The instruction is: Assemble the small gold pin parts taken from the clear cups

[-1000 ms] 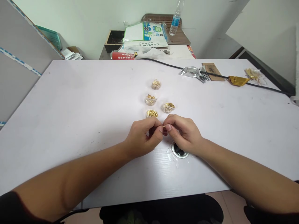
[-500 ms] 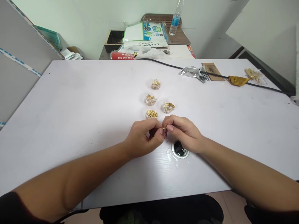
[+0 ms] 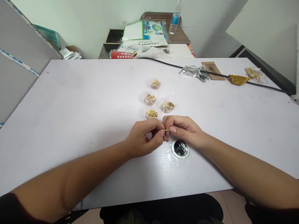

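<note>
Between my two hands runs a thin gold-coloured metal pin (image 3: 166,130), lying roughly level. My left hand (image 3: 147,137) pinches its left end between thumb and forefinger. The thumb and forefinger of my right hand (image 3: 183,130) close on its right end. Just beyond my fingers stands a small clear cup of short gold pins (image 3: 152,114). Similar cups of gold pieces sit farther back: one to the right (image 3: 168,107), one behind (image 3: 150,99) and one with longer, thinner pins (image 3: 155,83). Under my right hand is a round black-centred grommet (image 3: 180,148) with clear film around it.
A black cable (image 3: 163,64) crosses the back of the white table (image 3: 81,99). Silver foil packaging (image 3: 195,72), a brown card (image 3: 213,71), a gold foil piece (image 3: 238,79) and a plastic bag (image 3: 254,74) lie along it. Behind stands a water bottle (image 3: 174,21).
Both hands have shifted slightly right, with the fingertips a little lower. More of the gold pin shows between my fingers, and more of the grommet is uncovered.
</note>
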Action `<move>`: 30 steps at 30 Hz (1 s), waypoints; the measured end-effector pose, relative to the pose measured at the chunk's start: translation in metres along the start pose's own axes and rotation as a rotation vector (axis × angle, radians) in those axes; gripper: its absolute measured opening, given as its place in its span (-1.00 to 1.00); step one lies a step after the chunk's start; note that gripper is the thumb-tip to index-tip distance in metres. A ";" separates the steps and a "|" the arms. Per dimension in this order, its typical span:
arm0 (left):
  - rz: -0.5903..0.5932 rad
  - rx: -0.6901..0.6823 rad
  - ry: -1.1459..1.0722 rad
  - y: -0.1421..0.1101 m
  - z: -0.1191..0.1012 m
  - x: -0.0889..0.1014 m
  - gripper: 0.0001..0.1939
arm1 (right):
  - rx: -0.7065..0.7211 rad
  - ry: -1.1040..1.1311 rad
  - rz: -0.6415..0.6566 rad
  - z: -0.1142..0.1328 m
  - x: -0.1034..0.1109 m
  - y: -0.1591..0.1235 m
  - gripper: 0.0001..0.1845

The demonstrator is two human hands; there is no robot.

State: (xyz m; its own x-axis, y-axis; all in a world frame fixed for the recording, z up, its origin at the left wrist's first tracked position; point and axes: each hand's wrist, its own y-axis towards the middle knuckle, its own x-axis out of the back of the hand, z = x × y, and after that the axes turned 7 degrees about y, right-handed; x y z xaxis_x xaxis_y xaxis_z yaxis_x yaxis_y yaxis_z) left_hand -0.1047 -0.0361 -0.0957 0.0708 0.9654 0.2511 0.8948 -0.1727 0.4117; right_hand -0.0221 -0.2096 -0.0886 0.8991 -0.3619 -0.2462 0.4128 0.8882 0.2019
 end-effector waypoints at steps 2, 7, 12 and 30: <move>0.007 -0.005 0.003 0.000 0.001 0.000 -0.87 | 0.008 0.037 0.003 -0.002 0.000 0.000 -0.77; 0.014 -0.011 0.024 0.000 0.001 0.001 -0.87 | 0.040 0.093 -0.006 -0.010 0.002 0.001 -0.77; 0.021 0.000 0.014 0.001 0.001 0.000 -0.87 | 0.048 0.130 -0.019 -0.013 0.002 0.000 -0.77; 0.042 0.001 0.030 0.001 0.000 0.001 -0.86 | 0.070 0.091 0.009 -0.011 0.004 0.001 -0.78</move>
State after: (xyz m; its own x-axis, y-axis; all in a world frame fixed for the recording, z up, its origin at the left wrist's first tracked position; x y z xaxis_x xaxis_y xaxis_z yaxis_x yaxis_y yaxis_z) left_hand -0.1035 -0.0351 -0.0951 0.0948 0.9511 0.2941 0.8920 -0.2123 0.3991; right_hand -0.0202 -0.2070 -0.1000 0.8874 -0.3237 -0.3284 0.4165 0.8682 0.2698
